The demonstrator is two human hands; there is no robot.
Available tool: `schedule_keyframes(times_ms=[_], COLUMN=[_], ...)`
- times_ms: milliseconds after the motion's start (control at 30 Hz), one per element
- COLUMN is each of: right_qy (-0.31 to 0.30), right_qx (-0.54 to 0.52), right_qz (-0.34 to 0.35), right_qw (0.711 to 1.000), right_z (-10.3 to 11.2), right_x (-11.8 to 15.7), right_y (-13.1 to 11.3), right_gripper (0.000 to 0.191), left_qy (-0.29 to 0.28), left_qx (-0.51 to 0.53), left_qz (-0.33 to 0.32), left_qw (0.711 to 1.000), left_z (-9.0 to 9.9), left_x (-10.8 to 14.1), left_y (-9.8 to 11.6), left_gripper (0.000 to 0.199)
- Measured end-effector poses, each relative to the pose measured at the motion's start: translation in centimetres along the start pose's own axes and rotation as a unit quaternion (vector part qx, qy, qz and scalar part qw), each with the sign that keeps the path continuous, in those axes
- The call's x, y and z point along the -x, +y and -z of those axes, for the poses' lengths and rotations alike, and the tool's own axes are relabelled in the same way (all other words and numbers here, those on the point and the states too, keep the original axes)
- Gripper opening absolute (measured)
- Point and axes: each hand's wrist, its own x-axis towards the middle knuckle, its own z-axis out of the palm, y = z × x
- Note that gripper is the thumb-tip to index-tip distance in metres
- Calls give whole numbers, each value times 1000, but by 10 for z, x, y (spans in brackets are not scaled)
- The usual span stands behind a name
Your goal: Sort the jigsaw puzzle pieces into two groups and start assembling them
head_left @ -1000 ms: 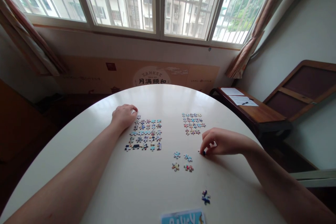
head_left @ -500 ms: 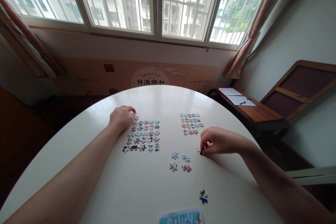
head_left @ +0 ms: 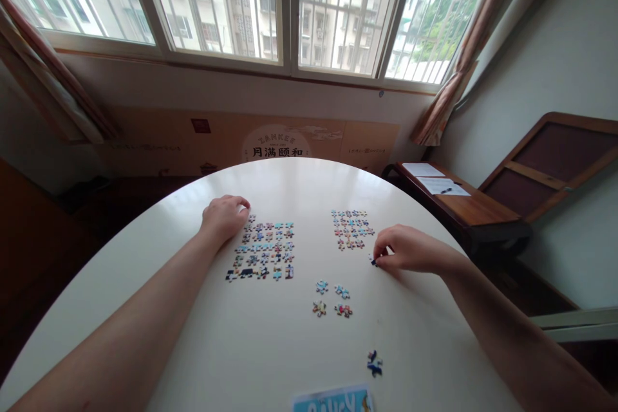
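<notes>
My right hand (head_left: 408,249) pinches a dark and white puzzle piece (head_left: 373,262) between thumb and fingertips, low over the white table (head_left: 251,347). Just left of it are short rows of puzzle pieces (head_left: 351,223). My left hand (head_left: 224,215) rests on the table with curved fingers, a gap showing between thumb and index finger. Its fingertips are beside the top of a larger block of puzzle pieces (head_left: 263,247) laid in rows. Several loose pieces (head_left: 342,310) lie in front of my right hand. A dark blue piece (head_left: 374,364) lies nearer to me.
A blue printed card or box (head_left: 333,399) is cut off at the bottom edge. Right of the table stands a wooden side table (head_left: 476,205) with papers (head_left: 441,185) and a pen. Behind are a printed panel (head_left: 323,135) and barred windows (head_left: 338,13).
My right hand has moved a little away from me and slightly right, carrying the puzzle piece toward the right-hand rows. My left hand has stayed in place.
</notes>
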Motion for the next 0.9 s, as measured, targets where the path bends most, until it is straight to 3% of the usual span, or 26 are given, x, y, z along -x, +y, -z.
schedule_keyframes(times_ms=[133, 233, 900], right_qy=[57, 83, 93], right_qx=[8, 6, 22], right_qz=[-66, -70, -70], right_qw=[996, 994, 993], right_z=[0, -3, -7], right_x=[-4, -8, -12], right_y=[14, 16, 18], right_gripper=[15, 14, 13], left_qy=[-1, 3, -4], left_qx=[-1, 3, 2], left_qz=[4, 4, 9], left_qw=[1000, 1000, 1000], left_z=[1, 1, -2], left_x=[0, 1, 1], left_y=[1, 1, 2], left_gripper=[34, 33, 35])
